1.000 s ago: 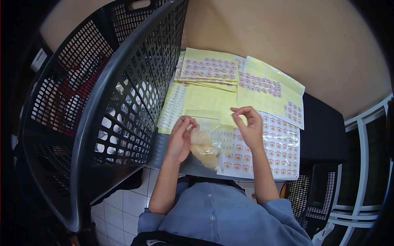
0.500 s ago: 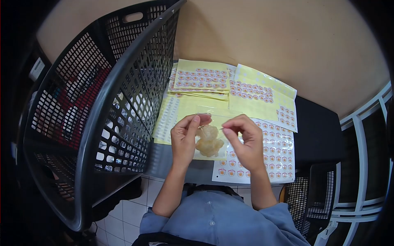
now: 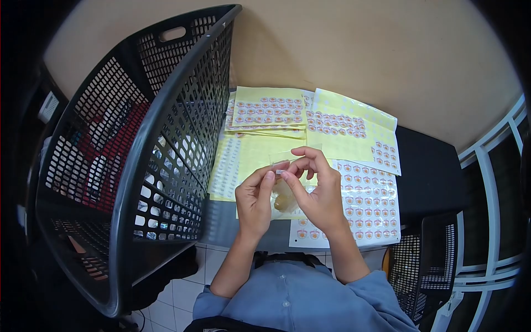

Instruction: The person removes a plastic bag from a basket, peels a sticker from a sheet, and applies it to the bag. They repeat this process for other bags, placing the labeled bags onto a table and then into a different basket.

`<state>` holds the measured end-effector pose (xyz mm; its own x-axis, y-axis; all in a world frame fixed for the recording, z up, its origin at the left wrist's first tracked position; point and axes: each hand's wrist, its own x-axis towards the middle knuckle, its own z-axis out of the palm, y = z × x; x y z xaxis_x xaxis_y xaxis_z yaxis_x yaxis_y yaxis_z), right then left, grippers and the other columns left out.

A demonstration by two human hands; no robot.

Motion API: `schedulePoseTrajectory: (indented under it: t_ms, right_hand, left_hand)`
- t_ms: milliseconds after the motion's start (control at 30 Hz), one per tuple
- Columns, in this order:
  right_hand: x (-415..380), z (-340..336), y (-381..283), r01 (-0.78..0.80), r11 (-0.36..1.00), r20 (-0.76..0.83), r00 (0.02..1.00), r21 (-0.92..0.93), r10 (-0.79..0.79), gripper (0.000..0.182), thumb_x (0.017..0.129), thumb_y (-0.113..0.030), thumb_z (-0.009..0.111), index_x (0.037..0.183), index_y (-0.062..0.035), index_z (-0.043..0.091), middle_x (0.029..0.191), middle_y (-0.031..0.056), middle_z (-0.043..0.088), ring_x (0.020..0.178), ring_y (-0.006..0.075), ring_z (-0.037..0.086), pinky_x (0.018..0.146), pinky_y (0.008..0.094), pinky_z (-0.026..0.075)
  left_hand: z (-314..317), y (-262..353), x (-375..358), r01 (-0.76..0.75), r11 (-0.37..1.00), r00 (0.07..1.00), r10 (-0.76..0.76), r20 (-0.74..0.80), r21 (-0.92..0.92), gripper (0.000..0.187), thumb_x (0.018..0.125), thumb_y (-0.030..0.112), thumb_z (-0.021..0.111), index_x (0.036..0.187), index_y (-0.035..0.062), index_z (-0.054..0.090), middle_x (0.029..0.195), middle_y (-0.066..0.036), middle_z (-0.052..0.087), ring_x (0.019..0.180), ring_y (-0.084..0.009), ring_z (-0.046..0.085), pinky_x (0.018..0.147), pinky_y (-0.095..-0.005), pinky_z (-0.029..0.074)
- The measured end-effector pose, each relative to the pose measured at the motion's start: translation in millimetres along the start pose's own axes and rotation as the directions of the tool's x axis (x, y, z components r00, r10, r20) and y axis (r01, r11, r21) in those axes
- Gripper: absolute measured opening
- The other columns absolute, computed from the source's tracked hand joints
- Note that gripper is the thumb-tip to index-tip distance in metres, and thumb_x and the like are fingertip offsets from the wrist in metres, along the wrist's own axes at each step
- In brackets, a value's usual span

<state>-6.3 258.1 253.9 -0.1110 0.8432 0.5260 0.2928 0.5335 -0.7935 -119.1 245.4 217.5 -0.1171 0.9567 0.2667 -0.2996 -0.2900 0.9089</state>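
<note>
A clear plastic bag (image 3: 284, 203) with pale yellowish lumps inside hangs below my fingers, over the yellow sticker sheets. My left hand (image 3: 257, 197) is closed on the bag's upper part, thumb uppermost. Close against it, my right hand (image 3: 316, 191) pinches a small white piece (image 3: 279, 172) at its thumb tip; what this piece is cannot be made out. My right index finger is raised and curved above the pinch. The bag's transparent top edge shows behind the fingers, and my hands cover much of its middle.
Sheets of round orange-and-pink stickers (image 3: 370, 202) and a stack of yellow-backed sheets (image 3: 268, 105) lie on the grey table (image 3: 221, 221). A tall black perforated basket (image 3: 182, 138) stands at the left. Another black basket (image 3: 437, 249) is at the lower right, beside white metal bars (image 3: 489, 193).
My right hand has moved left to meet the left hand at the bag's top. The small white piece now shows between the thumbs. The view has shifted slightly.
</note>
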Motion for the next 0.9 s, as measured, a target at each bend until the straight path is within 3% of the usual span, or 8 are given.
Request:
schedulePoseTrajectory:
  t_ms: [367,567,767,900]
  right_hand:
    - [0,1,6,-0.010,1.000,-0.043,0.999,0.003,0.011,0.030,0.069,-0.001,0.061,0.096,0.0015,0.047,0.065,0.0085,0.057,0.060,0.0155,0.055,0.058,0.0261,0.044]
    - [-6,-9,19,-0.052,0.998,-0.041,0.998,0.027,0.053,0.031,0.066,-0.005,0.067,0.092,-0.0003,0.051,0.058,0.0037,0.051,0.051,0.0091,0.048,0.049,0.0218,0.039]
    - [-15,-26,38,-0.170,0.980,-0.019,0.985,0.104,0.173,0.030,0.067,-0.003,0.066,0.093,-0.0007,0.051,0.058,0.0029,0.050,0.051,0.0085,0.048,0.048,0.0213,0.039]
    - [-20,-48,55,-0.165,0.982,0.003,0.986,0.094,0.166,0.028,0.069,0.000,0.064,0.094,0.0006,0.052,0.062,0.0026,0.053,0.056,0.0068,0.051,0.051,0.0198,0.042]
  left_hand:
    - [7,-3,-4,-0.089,0.991,0.995,0.092,-0.032,0.103,0.019,0.084,0.005,0.047,0.098,-0.0063,0.056,0.094,-0.014,0.060,0.087,-0.0152,0.057,0.079,-0.0255,0.044]
    - [10,-14,-9,-0.055,0.995,0.996,0.061,-0.067,0.083,0.017,0.083,0.004,0.049,0.094,-0.0063,0.056,0.092,-0.015,0.060,0.086,-0.0162,0.058,0.078,-0.0255,0.045]
    - [23,-30,-16,0.007,0.998,0.994,0.001,-0.112,0.070,0.013,0.083,0.003,0.048,0.090,-0.0060,0.056,0.089,-0.015,0.061,0.083,-0.0157,0.058,0.076,-0.0254,0.046]
    - [26,-44,-18,0.022,0.994,0.990,-0.007,-0.141,0.103,0.008,0.081,0.001,0.051,0.084,-0.0043,0.055,0.086,-0.013,0.061,0.079,-0.0150,0.059,0.073,-0.0248,0.047]
